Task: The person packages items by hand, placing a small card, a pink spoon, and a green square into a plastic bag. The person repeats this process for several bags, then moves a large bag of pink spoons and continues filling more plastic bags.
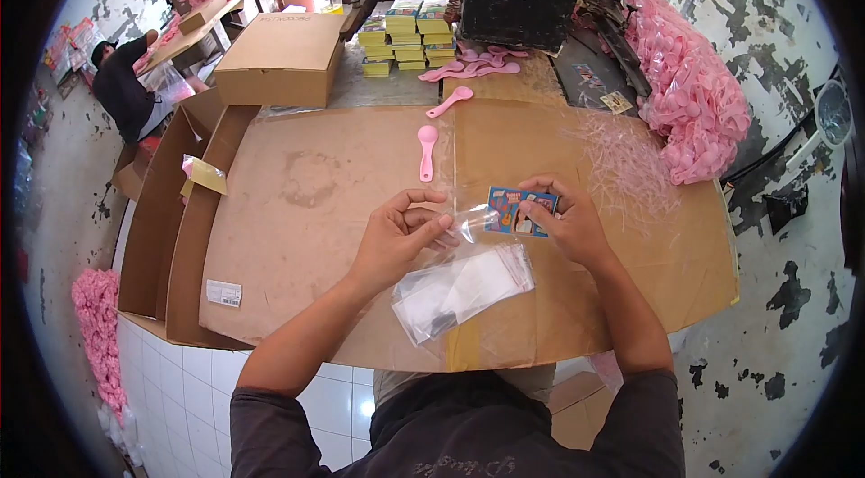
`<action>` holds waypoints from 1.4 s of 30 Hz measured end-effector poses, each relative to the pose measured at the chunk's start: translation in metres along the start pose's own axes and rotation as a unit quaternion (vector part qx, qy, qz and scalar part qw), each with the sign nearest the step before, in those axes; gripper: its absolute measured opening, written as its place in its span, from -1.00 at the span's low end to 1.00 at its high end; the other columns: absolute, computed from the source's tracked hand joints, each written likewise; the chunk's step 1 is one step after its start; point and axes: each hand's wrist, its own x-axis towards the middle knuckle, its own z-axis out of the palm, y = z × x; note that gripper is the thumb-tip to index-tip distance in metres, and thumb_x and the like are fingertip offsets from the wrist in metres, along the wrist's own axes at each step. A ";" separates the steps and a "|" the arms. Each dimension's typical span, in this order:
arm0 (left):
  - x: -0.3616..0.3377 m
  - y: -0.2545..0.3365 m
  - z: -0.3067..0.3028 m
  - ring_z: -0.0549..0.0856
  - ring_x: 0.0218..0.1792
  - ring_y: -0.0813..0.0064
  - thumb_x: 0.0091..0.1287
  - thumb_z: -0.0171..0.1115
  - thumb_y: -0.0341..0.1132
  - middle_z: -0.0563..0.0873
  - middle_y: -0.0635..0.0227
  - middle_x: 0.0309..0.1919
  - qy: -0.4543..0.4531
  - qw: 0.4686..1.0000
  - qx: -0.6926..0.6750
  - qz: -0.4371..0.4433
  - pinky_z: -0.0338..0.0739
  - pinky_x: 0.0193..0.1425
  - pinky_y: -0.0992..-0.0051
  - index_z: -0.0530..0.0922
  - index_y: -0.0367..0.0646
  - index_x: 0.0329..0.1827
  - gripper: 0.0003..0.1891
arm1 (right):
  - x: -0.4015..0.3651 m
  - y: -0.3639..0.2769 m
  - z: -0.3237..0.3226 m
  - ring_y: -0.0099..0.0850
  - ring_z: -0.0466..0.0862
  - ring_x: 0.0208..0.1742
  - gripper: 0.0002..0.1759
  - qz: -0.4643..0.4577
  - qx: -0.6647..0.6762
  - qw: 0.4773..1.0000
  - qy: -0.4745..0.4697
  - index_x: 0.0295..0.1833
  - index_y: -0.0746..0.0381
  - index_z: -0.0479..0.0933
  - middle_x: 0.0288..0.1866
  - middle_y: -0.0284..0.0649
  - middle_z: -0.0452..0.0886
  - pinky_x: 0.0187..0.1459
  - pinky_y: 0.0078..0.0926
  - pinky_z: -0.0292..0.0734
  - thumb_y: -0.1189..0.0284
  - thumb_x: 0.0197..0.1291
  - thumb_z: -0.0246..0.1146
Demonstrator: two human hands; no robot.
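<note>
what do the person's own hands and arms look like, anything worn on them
Both the left hand and right hand are bare, with no glove, ring or watch to be seen. The forearms are uncovered too, below the short, dark, plain sleeves of a dark shirt with faint lettering, too unclear to read.

Landmark: pink spoon (427,154) lying on cardboard sheet (333,154). Right of and nearer than spoon: right hand (566,218) gripping printed card (510,210). Just nearer than spoon: left hand (407,233) pinching clear plastic bag (475,224). Beyond spoon: yellow-edged card stacks (407,35), pink spoon pile (475,65).
</note>
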 end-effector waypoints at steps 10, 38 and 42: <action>-0.008 -0.009 0.013 0.83 -0.08 0.52 0.53 0.31 -0.46 0.86 0.16 -0.11 -0.062 0.996 0.061 0.022 0.73 -0.01 0.55 0.45 -0.30 0.42 -0.56 | -0.002 -0.028 0.011 -0.47 0.74 -0.03 -0.66 -0.133 -0.230 0.960 -0.085 0.21 0.25 0.68 -0.05 -0.19 0.75 0.02 -0.48 0.63 0.52 0.34 0.41; -0.004 -0.001 -0.004 0.74 -0.17 0.75 0.57 0.29 -0.40 0.82 0.32 -0.11 0.046 0.997 -0.027 0.056 0.65 -0.15 0.69 0.57 -0.33 0.28 -0.69 | 0.137 0.026 0.068 -0.14 0.72 0.05 -0.57 -0.373 -0.385 0.828 -0.164 0.20 0.22 0.65 0.08 -0.17 0.74 0.12 -0.21 0.60 0.63 0.19 0.29; -0.008 0.005 0.002 0.73 -0.21 0.76 0.58 0.28 -0.38 0.82 0.34 -0.16 0.068 0.995 -0.026 0.067 0.63 -0.18 0.69 0.57 -0.34 0.29 -0.68 | 0.102 -0.006 0.060 -0.45 0.72 -0.06 -0.69 -0.221 -0.238 0.943 -0.068 0.22 0.22 0.65 0.06 -0.23 0.75 -0.05 -0.40 0.62 0.56 0.41 0.24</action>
